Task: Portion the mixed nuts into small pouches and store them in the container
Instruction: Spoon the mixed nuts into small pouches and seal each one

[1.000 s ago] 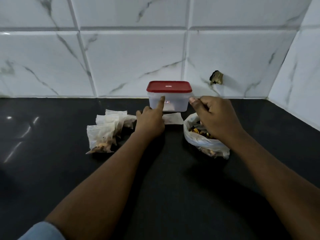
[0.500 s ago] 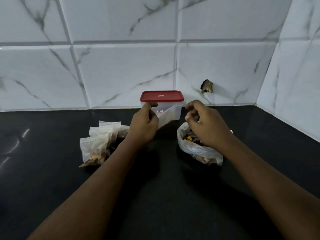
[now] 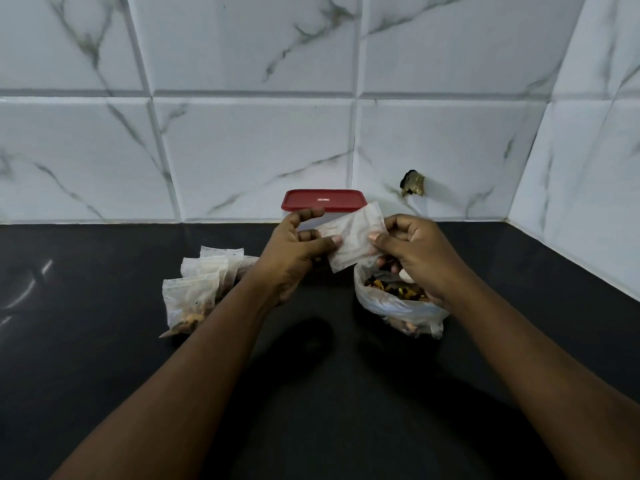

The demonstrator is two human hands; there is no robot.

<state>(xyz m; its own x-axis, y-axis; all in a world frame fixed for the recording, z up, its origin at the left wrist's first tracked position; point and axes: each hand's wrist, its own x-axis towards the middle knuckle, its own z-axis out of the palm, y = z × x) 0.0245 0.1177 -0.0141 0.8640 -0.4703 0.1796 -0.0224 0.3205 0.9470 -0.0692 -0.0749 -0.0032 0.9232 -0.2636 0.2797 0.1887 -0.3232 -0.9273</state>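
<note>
Both hands are raised just above the dark tabletop, sharing one small pouch between them. The left hand has its grip on the pouch's left edge, thumb and fingertips pinching the thin material. The right hand pinches the right side the same way, its other fingers curled under. The pouch is whitish and see-through, tilted with its right corner higher, and it looks flat, with nothing visible inside.

Directly behind the pouch, against the wall, stands the container, a pale box with its red lid on. The left hand and the pouch hide most of its body, so what it holds cannot be seen.

Below the right hand, a clear plastic bag of nuts sits on the tabletop with its mouth open. Dark, yellow and orange pieces show at the top and through its side.

To the left of the left forearm lie the filled pouches, a small overlapping heap. The nearest one shows brown and orange pieces gathered in its lower corner. How many pouches are in the heap cannot be told exactly.

A small brass fitting sticks out of the white marbled tile wall, to the right of the container and above it.
</note>
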